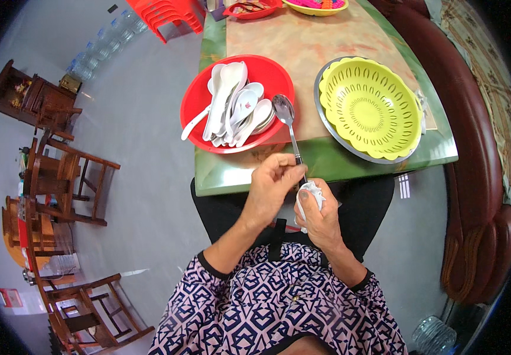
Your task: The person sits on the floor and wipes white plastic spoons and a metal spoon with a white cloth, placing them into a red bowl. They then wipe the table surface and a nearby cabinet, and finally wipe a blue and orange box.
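Between my two hands is a metal spoon [285,110] with a dark handle, its bowl pointing away from me by the rim of a red basin [279,74]. My left hand [272,184] pinches the handle partway along. Lower down, my right hand [320,216] is closed round the handle's end with a crumpled white tissue [312,194] wrapped about it. Heaped in the basin are several white soup spoons [227,97], one with its handle over the left rim. To the right, a yellow slotted colander [369,109] sits in a grey basin [326,127].
The green-edged table [226,171] stands before my knees. Farther back on it are a red dish [252,9] and a yellow plate [320,8]. A brown leather sofa [474,130] flanks its right side. Wooden chairs [84,319] and stacked red stools [166,16] stand to the left.
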### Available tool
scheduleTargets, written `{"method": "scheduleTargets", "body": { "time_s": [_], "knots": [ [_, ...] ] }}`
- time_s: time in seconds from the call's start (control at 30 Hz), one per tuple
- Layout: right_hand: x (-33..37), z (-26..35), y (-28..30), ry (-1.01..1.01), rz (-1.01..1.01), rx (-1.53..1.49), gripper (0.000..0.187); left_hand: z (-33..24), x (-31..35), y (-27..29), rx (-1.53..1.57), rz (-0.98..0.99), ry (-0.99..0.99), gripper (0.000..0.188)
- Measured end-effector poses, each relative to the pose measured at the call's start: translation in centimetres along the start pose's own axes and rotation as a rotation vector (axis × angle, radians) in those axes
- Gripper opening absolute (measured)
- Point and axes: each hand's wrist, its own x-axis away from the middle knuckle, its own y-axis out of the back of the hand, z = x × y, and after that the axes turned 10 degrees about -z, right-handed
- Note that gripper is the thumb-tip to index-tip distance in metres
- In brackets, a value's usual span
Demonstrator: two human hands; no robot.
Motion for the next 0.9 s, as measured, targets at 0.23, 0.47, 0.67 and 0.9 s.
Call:
{"method": "scheduleTargets", "body": {
  "time_s": [0.23, 0.47, 0.67, 0.9],
  "knots": [
    [-0.3, 0.5, 0.4, 0.311, 0.005, 0.566, 0.033, 0.7, 0.6, -0.7, 0.260, -0.171, 0.103, 0.022],
    [-1.7, 3.6, 1.0, 0.530, 0.017, 0.417, 0.038, -1.1, 1.1, -1.1, 0.449, -0.128, 0.204, 0.031],
    [-5.0, 2.4, -0.5, 0.967, -0.112, 0.659, 0.049, -0.7, 2.9, -1.3, 0.401, -0.019, 0.265, 0.032],
    [-7.4, 3.9, -0.9, 1.090, -0.241, 0.669, 0.045, -1.2, 3.6, -0.3, 0.335, -0.002, 0.312, 0.031]
  ]
}}
